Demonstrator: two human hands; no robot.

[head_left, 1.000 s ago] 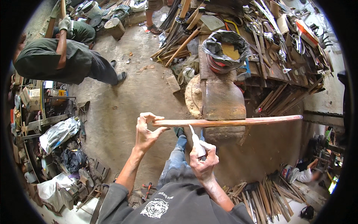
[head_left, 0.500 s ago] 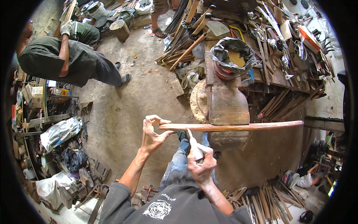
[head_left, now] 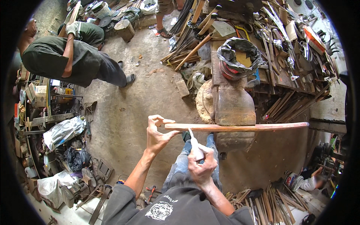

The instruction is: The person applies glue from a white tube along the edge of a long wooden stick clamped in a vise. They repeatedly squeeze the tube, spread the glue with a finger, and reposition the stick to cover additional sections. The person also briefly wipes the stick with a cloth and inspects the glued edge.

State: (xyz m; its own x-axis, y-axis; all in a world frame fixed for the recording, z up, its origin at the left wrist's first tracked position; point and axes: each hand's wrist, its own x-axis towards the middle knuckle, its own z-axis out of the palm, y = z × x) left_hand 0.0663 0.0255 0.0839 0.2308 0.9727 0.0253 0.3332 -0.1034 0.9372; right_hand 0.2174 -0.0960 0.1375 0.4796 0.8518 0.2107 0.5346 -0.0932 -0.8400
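head view gives me the left hand [head_left: 154, 137], grip pinching a stick [head_left: 228, 128] by its end, and the right hand [head_left: 203, 168], grip round a bottle [head_left: 197, 150], nozzle [head_left: 191, 135] by the stick.

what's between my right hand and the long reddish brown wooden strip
In the head view, a white plastic bottle in your right hand, nozzle toward the wooden strip.

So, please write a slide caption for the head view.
Left hand pinching a long reddish wooden strip, right hand holding a white plastic nozzle bottle at its edge.
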